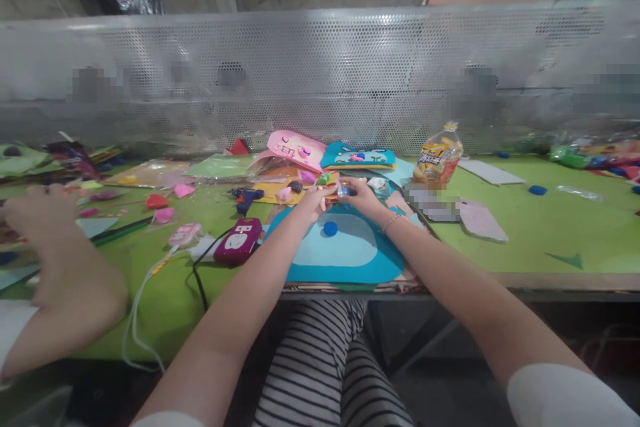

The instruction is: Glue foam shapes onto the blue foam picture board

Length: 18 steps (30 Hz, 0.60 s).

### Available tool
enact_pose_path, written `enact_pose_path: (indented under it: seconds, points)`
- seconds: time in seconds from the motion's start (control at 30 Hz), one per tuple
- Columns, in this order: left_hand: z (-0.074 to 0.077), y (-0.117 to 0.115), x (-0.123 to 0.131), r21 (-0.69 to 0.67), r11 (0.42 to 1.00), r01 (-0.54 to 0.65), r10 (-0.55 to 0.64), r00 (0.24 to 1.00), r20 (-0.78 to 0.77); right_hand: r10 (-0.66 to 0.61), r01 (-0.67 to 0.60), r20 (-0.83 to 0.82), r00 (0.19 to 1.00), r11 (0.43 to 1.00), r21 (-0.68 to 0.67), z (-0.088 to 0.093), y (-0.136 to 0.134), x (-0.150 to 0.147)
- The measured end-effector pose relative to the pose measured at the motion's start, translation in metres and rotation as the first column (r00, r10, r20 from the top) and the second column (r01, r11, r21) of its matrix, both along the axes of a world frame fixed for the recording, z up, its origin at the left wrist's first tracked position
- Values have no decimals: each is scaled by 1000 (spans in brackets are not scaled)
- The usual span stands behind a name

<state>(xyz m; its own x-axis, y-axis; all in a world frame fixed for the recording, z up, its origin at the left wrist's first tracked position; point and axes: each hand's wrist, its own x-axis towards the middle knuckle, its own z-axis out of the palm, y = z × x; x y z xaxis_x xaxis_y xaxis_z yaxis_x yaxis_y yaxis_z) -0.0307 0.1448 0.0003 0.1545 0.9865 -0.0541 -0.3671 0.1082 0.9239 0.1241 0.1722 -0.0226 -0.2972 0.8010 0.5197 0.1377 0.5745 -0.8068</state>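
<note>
- Head view: left hand (318,201), above the far edge of the teal sheet; fingers bent, tips beside the small clear-and-blue item; whether they clamp on it, cannot tell.
- Right hand (363,197), facing the left; thumb and fingers closed on the item; beaded bracelet (391,222) at the wrist.
- Small clear-and-blue item (344,189), between the two hands; too small to identify.
- Teal sheet (345,273), rounded corners, at the table's near edge; light-blue panel (345,250) on it.
- Blue disc (331,229), on the panel, just below the hands.
- Pink decorated card (280,142) and teal decorated card (357,157), side by side beyond the hands.
- Snack bag (434,157), yellow print, standing upright, right of the teal card.
- Pink phone case (483,220), lying flat, right of the right forearm.
- Purple power bank (240,241), face design, left of the sheet; black cable (200,273) beside it.
- Co-worker's arm (75,273), far left, elbow on the green table (530,240).
- Perforated metal screen (300,80), behind the table.
</note>
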Motion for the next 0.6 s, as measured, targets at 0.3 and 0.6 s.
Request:
enact_pose_path:
  seconds: [0.3,0.6]
  points:
    - [2,-2,1,-17,1000,-7,6,1000,-30,35,-36,-104,994,999,-7,4,-4,-1]
    - [-1,-1,0,40,996,81,-78,994,-77,-5,-18,-246,969,996,-90,8,-11,-6]
